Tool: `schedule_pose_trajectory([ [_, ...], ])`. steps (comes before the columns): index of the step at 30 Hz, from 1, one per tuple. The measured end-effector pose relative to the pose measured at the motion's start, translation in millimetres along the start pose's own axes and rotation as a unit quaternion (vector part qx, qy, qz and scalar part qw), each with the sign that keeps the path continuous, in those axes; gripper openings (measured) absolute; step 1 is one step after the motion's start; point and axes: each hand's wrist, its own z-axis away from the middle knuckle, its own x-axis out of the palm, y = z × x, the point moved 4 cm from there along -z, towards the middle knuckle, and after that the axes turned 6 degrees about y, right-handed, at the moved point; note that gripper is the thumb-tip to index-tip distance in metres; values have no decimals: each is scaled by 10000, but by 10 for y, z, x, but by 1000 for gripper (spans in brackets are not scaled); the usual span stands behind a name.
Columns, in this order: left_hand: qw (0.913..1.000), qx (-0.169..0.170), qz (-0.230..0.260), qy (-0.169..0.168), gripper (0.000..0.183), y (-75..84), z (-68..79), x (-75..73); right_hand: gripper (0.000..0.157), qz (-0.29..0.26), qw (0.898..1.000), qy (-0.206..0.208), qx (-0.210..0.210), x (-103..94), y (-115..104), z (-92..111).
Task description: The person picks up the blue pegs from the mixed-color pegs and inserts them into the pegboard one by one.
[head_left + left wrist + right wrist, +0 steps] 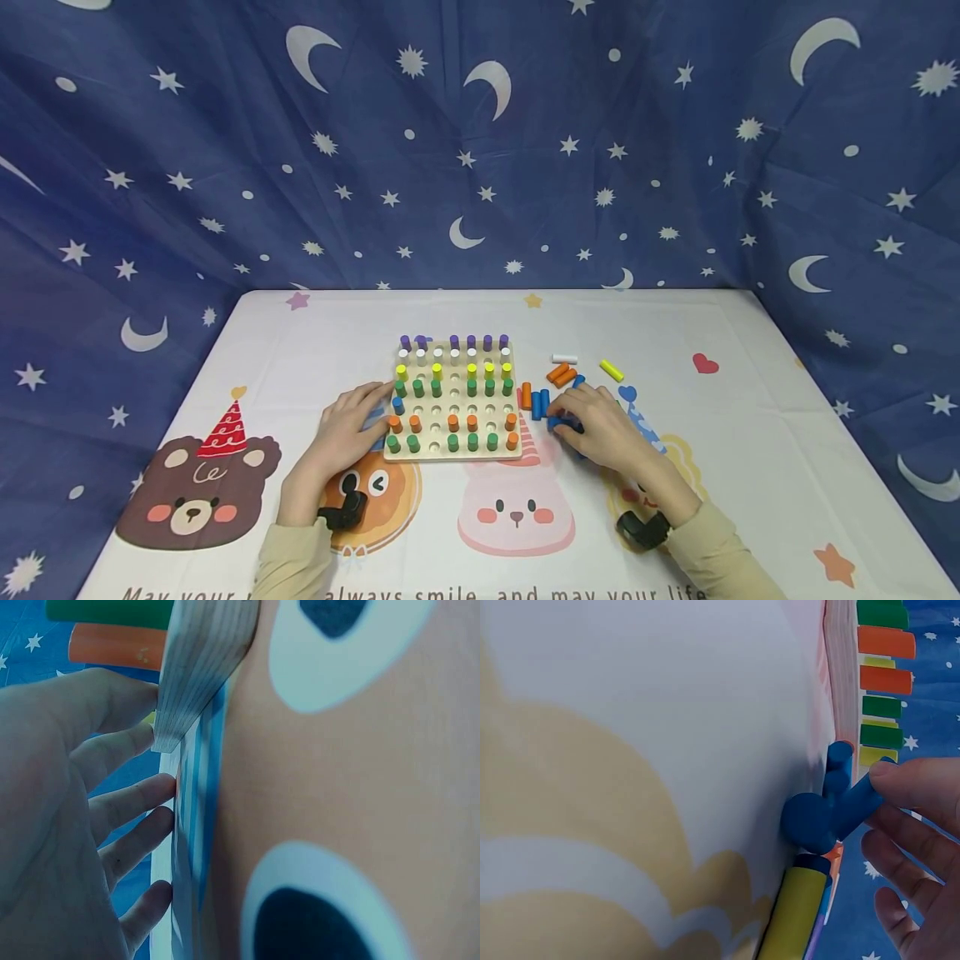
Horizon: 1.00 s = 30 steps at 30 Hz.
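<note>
A wooden pegboard (420, 456) lies flat on the table, with rows of purple, white, yellow, green, blue and orange pegs standing in it. At its left edge rests my left hand (347, 429); in the left wrist view the thumb touches the board's side (202, 667) and the other fingers are spread. Right of the board my right hand (600, 429) is over a loose group of pegs. The right wrist view shows it pinching a tilted blue peg (861, 799) between thumb and index finger, close to another blue peg (806, 823). Some pegs are hidden under this hand.
Loose pegs lie beyond the right hand: a white peg (565, 358), a yellow peg (612, 371), several orange ones and two blue pegs (536, 406) near the board. Some board holes have no peg. A printed cloth (712, 433) covers the table; a starry blue curtain (480, 167) hangs behind.
</note>
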Motion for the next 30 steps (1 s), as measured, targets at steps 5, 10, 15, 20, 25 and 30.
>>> schedule_pose_trajectory([
  [5, 10000, 17, 1, 13, 55, -9, 2, 3, 20, -79, 10000, 59, -13, -25, -24, -2],
  [10, 10000, 22, 7, 27, 55, -14, 4, 5, 20, -166, 9997, 144, -44, -50, -49, -10],
  [15, 10000, 3, 23, 18, 55, -13, 0, 9, 20, -265, 9995, 169, 13, -68, -64, -18],
  [20, 10000, -18, 30, 2, 55, -7, -2, 8, 21, -398, 9990, 175, 129, -87, -71, -23],
  [25, 10000, -35, 24, -27, 55, 4, -4, 3, 22, -501, 9984, 218, 173, -102, -83, -37],
  [30, 10000, -67, 20, -34, 55, 8, -3, 1, 22, -596, 9978, 210, 183, -121, -108, -63],
])
